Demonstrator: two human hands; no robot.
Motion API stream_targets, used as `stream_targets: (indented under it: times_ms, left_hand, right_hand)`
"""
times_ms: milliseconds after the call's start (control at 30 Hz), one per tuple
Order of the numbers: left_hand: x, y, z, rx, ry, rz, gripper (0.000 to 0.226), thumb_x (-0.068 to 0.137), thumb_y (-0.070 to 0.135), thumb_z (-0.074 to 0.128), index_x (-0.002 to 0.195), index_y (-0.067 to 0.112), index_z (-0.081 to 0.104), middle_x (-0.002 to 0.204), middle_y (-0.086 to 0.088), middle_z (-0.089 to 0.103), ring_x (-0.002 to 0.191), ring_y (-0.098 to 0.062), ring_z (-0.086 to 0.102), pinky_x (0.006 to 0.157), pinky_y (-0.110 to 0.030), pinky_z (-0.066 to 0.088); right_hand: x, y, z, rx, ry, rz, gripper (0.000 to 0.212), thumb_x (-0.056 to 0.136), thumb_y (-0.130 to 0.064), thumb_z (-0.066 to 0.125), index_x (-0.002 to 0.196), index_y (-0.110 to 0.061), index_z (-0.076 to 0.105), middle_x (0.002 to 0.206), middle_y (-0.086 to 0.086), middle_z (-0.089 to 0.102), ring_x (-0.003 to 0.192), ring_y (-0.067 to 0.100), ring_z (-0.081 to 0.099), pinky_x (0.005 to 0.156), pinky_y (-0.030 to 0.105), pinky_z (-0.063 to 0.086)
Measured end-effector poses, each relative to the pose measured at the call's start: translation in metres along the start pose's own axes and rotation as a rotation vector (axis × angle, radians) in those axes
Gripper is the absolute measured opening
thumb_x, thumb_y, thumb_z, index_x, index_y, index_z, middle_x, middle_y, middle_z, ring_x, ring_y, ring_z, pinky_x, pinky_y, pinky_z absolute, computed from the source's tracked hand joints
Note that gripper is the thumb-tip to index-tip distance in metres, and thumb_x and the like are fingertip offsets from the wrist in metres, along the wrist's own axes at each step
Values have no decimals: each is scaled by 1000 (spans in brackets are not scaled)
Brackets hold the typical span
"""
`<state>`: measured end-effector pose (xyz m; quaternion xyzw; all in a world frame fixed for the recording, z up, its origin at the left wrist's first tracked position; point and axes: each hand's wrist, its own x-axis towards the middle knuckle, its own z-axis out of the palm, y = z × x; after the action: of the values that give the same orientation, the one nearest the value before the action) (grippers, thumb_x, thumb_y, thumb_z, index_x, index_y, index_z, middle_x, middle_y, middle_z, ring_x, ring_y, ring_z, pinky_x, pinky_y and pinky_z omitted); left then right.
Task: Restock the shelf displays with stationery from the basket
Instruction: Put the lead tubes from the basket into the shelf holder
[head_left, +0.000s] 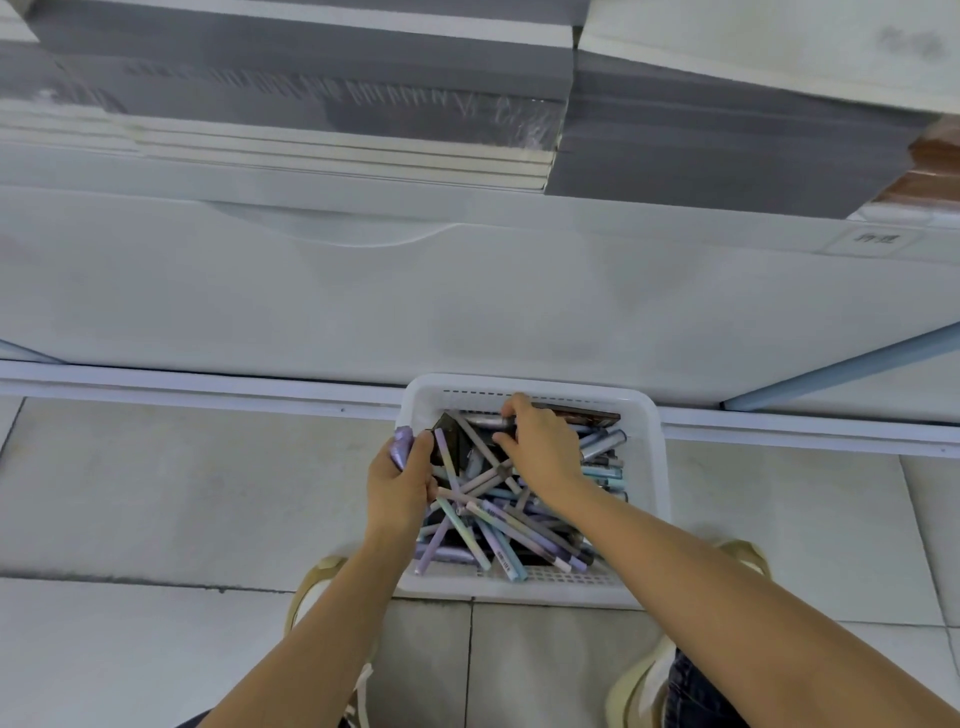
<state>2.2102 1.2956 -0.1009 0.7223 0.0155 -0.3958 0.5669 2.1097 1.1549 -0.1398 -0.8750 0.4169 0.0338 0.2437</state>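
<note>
Curled round a bunch of lilac plastic pens (402, 448), the left hand (397, 491) waits at the left rim of the white slotted plastic basket (652, 467), probably collecting one colour. Near the far rim, the right hand (543, 449) pinches a grey pen (480, 420) from the heap.

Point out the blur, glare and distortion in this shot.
Head view: the wrapped stacks up top are smeared, with glare streaks on the wrap; the wide lens stretches the forearms at the bottom; basket, pens, left hand and right hand are sharp; light is soft, shadows faint.
</note>
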Motion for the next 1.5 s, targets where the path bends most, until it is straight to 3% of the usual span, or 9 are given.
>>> stream_targets:
  times_ms: [433,567,667,733,833,967,1133,1333,1500]
  left_hand:
    - [-2,7,13,288,-37,206,22,91,29,64,74,22,52,68,5,53,61,-9,52,60,-21,40]
    - [-6,15,33,444,-339,253,13,83,33,75,79,24,67,74,-1,69,73,-12,65,68,-26,52]
    - [-15,14,47,413,-521,278,50,88,22,70,56,6,35,58,-17,38,58,-8,57,61,-19,46]
    - [-17,11,51,369,-563,238,51,92,20,65,51,8,36,54,-15,46,57,-9,58,56,-18,44]
    - [-17,8,51,329,-542,123,49,95,21,61,48,29,50,53,2,59,52,-13,51,50,-22,42]
    - [-16,2,49,342,-504,72,26,94,22,62,77,3,57,62,-8,66,50,-16,57,47,-22,43]
    - [-17,3,48,318,-489,51,23,93,20,63,77,3,61,73,-16,70,58,-16,64,46,-20,43]
    - [-29,29,47,252,-378,51,27,89,16,67,89,-10,60,61,-8,60,53,-14,58,49,-21,46]
    - [-66,80,59,133,-424,97,19,89,22,68,94,4,65,70,-7,68,54,-10,61,47,-23,45]
  right_hand:
    - [-13,28,-58,364,-201,-202,14,90,-28,66,100,-20,69,82,-16,60,71,-2,55,67,14,41]
    - [-19,38,-96,504,-384,-168,15,91,-29,66,103,-22,72,82,-18,67,72,-6,60,65,11,44]
    - [-22,47,-109,566,-387,-129,18,92,-27,65,107,-21,72,94,-4,73,83,11,67,73,22,53]
    - [-24,58,-109,566,-334,-97,20,93,-24,64,110,-17,70,100,-3,72,87,12,67,76,22,53]
    - [-27,80,-93,324,-240,-28,23,90,-9,64,113,-10,66,110,3,65,86,14,61,76,20,45]
    - [-29,91,-63,157,-289,30,30,83,-1,65,112,-10,60,115,5,55,84,16,56,77,26,47]
    - [-20,87,-58,117,-306,-14,16,87,-15,69,103,-13,66,92,1,64,81,14,60,74,29,47]
    - [-28,64,-107,421,-364,-75,19,92,-24,64,108,-14,66,91,-7,63,75,1,56,68,10,43]
    - [-43,22,-179,822,-370,-105,13,91,-15,65,100,-7,60,95,13,68,81,19,67,74,25,55]
